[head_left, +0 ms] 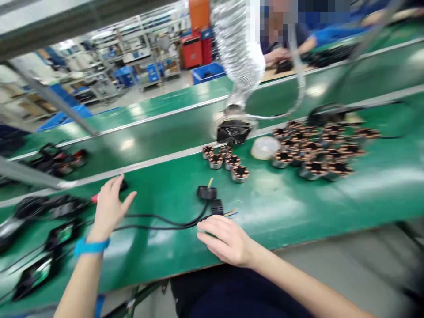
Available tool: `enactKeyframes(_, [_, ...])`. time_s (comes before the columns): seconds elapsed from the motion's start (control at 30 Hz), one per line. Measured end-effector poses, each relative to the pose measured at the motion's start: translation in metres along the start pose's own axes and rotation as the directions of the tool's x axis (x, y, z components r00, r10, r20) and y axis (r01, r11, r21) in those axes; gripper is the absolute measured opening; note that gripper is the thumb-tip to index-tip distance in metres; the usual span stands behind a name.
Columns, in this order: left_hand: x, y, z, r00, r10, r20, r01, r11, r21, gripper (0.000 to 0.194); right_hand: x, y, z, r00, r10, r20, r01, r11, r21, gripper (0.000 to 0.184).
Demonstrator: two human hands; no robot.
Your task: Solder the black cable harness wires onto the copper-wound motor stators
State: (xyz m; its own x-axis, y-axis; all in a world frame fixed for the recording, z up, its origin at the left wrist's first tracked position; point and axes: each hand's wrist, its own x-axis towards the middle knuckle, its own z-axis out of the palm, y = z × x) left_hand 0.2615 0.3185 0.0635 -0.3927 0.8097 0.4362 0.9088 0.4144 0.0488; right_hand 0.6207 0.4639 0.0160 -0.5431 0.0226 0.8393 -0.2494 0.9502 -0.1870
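"which materials lie at the hands?"

"on the glossy green bench (159,256), thin, smooth black cables (155,228) run to boxy black plastic housings (207,193) near the middle; slender yellow and blue wires (232,213) project beside them."

"and the grip?"

"the left hand (111,205), above a flat blue wristband (92,247), is released, its fingers extended and thumb spread, near the cables. the right hand (228,240) lies just below the housings, fingers curved; whether it grasps a cable cannot be told."

"the surrounding shapes?"

"squat, lobed motor stators (240,173), copper-wound within silvery rims, stand in two clusters, with a translucent tape roll (265,148) between. behind, a crinkled foil duct (238,53) ends at a dark grilled fan (233,130)."

"any containers?"

"a blue plastic bin (198,78) in the background, holding dark contents too blurred to identify."
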Motion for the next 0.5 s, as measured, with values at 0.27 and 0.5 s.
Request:
enactKeyframes(0.27, [-0.084, 0.198, 0.055, 0.954, 0.024, 0.298, 0.151, 0.820, -0.552, 0.062, -0.017, 0.141, -0.162, 0.695, 0.383, -0.608, -0.606, 0.767, -0.209, 0.011])
enactKeyframes(0.5, [-0.135, 0.190, 0.085, 0.979, 0.196, -0.046, -0.200, 0.916, -0.347, 0.029, -0.055, 0.298, -0.320, 0.106, 0.682, -0.723, -0.903, 0.370, 0.217, 0.017])
